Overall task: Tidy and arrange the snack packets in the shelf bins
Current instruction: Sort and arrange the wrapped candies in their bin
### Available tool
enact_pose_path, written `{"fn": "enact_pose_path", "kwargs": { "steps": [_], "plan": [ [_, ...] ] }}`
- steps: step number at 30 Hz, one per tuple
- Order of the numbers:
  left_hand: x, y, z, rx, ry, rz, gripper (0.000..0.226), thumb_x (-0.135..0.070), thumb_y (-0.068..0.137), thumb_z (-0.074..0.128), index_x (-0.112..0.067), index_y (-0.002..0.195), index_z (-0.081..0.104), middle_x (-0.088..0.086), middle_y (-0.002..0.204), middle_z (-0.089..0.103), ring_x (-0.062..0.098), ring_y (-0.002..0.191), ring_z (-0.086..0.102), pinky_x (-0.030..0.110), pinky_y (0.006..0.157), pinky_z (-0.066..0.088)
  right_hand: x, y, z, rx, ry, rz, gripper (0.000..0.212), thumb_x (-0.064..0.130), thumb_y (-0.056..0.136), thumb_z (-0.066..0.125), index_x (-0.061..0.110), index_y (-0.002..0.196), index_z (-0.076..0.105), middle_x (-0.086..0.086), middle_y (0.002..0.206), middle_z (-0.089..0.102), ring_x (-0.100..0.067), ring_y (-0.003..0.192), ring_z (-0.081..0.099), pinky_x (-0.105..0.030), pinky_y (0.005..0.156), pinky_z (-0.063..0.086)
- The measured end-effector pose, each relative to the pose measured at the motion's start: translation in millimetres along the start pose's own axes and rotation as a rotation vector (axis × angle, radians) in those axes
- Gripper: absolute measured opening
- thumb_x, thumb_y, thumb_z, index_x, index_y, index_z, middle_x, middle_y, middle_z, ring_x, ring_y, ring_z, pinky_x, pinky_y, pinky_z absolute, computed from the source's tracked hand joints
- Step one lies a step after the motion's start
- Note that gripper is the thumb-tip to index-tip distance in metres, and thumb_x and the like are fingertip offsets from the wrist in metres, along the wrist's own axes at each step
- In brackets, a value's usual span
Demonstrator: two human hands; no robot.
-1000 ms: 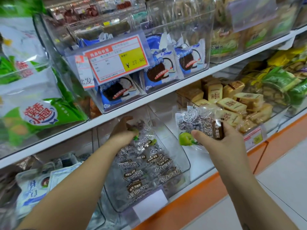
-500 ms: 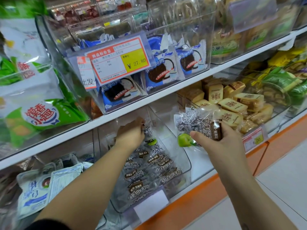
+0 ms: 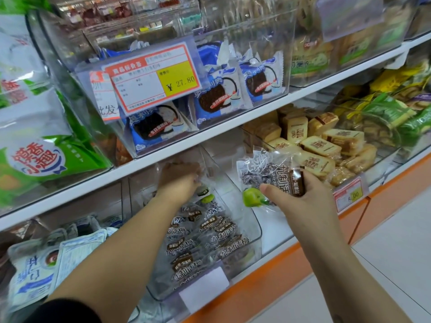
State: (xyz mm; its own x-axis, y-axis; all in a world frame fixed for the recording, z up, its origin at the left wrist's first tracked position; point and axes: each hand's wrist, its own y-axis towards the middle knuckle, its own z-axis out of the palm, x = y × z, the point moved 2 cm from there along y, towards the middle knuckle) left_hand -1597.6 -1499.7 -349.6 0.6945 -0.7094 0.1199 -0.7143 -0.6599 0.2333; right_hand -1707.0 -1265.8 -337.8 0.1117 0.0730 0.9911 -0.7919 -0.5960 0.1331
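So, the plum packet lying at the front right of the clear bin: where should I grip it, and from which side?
Probably from above, through the open top of the clear bin: its front wall blocks a straight reach. The plum packet lies flat on the pile, so pinch one free edge of the wrapper, not the middle.
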Motion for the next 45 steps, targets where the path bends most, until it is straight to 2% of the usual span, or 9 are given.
{"fn": "enact_pose_path", "kwargs": {
  "steps": [3, 7, 12, 16, 22, 27, 33, 39, 45],
  "plan": [
    [10.2, -4.0, -11.6, -0.003, -0.200, -0.223, 0.020, -0.034, 0.088, 0.064, -0.021, 0.103, 0.060, 0.002, 0.097, 0.067, 0.023, 0.082, 0.064, 0.034, 0.073, 0.055, 1.1, -0.2, -0.7, 0.000, -0.006, -0.001, 0.018, 0.027, 0.074, 0.077, 0.016, 0.081, 0.064, 0.000, 0.070, 0.066, -0.014, 0.060, 0.055, -0.021, 0.056, 0.041],
    [15.4, -15.5, -24.9, -0.061, -0.408, -0.367, 0.033, -0.037, 0.088, 0.064, -0.017, 0.113, 0.056, -0.005, 0.100, 0.060, 0.017, 0.084, 0.058, 0.026, 0.068, 0.041, 2.8, -1.7, -1.1, 0.001, -0.031, -0.013, 0.026, 0.028, 0.073, 0.076, 0.009, 0.081, 0.061, -0.016, 0.077, 0.062, -0.027, 0.062, 0.050, -0.032, 0.059, 0.039],
    [13.7, -26.8, -18.7, -0.137, -0.631, -0.427, 0.029, -0.031, 0.082, 0.071, -0.011, 0.097, 0.055, 0.002, 0.097, 0.062, 0.021, 0.086, 0.059, 0.036, 0.076, 0.050, 5.1, -3.1, -1.3, 0.006, -0.037, 0.001, 0.024, 0.028, 0.073, 0.077, 0.011, 0.079, 0.061, -0.009, 0.069, 0.061, -0.013, 0.055, 0.046, -0.020, 0.052, 0.038],
    [18.7, -22.6, -4.9, -0.005, -0.760, -0.541, 0.028, -0.022, 0.084, 0.070, -0.020, 0.077, 0.043, -0.001, 0.083, 0.058, 0.022, 0.078, 0.059, 0.037, 0.071, 0.052, 5.0, -3.0, 1.3, -0.005, -0.050, 0.004, 0.026, 0.027, 0.073, 0.077, 0.010, 0.085, 0.063, -0.013, 0.080, 0.066, -0.027, 0.068, 0.056, -0.030, 0.059, 0.044],
    [22.2, -11.1, 14.0, 0.142, -0.829, -0.527, 0.026, -0.010, 0.089, 0.063, -0.018, 0.111, 0.053, 0.009, 0.116, 0.061, 0.029, 0.097, 0.062, 0.042, 0.085, 0.054, 6.8, -2.8, 4.0, -0.010, -0.047, 0.008, 0.018, 0.024, 0.073, 0.078, 0.016, 0.079, 0.062, -0.007, 0.073, 0.066, -0.008, 0.053, 0.050, -0.012, 0.046, 0.037],
    [21.0, 0.9, 17.5, 0.151, -0.276, -0.449, 0.029, -0.019, 0.090, 0.058, -0.031, 0.117, 0.060, 0.007, 0.119, 0.063, 0.032, 0.114, 0.053, 0.037, 0.088, 0.049, 6.2, -3.9, 4.4, -0.001, -0.032, 0.021, 0.017, 0.022, 0.074, 0.078, 0.017, 0.078, 0.062, -0.007, 0.073, 0.066, -0.008, 0.053, 0.049, -0.011, 0.047, 0.037],
    [-12.4, -12.5, 21.9, 0.012, 0.177, 0.001, 0.044, 0.000, 0.088, 0.050, -0.017, 0.128, 0.043, 0.007, 0.099, 0.064, 0.028, 0.087, 0.060, 0.032, 0.069, 0.040, 2.7, -1.9, 4.1, -0.005, -0.039, 0.036, 0.020, 0.024, 0.073, 0.078, 0.013, 0.079, 0.062, -0.008, 0.073, 0.065, -0.010, 0.055, 0.049, -0.016, 0.049, 0.039],
    [-7.0, -11.7, 22.3, -0.003, -0.131, -0.233, 0.016, -0.022, 0.092, 0.057, -0.030, 0.104, 0.061, 0.008, 0.100, 0.060, 0.027, 0.096, 0.056, 0.031, 0.081, 0.042, 1.2, -1.1, 1.7, -0.003, -0.055, 0.031, 0.024, 0.025, 0.074, 0.077, 0.009, 0.078, 0.060, -0.006, 0.061, 0.056, -0.007, 0.047, 0.041, -0.012, 0.043, 0.033],
    [11.1, -14.2, 11.1, -0.161, -0.964, -0.612, 0.015, -0.008, 0.088, 0.063, -0.018, 0.094, 0.053, 0.000, 0.099, 0.060, 0.020, 0.089, 0.057, 0.024, 0.074, 0.041, 2.5, -0.9, 5.3, -0.011, -0.062, 0.023, 0.023, 0.024, 0.074, 0.078, 0.009, 0.077, 0.060, -0.001, 0.060, 0.057, -0.004, 0.048, 0.042, -0.011, 0.044, 0.033]
  ]
}}
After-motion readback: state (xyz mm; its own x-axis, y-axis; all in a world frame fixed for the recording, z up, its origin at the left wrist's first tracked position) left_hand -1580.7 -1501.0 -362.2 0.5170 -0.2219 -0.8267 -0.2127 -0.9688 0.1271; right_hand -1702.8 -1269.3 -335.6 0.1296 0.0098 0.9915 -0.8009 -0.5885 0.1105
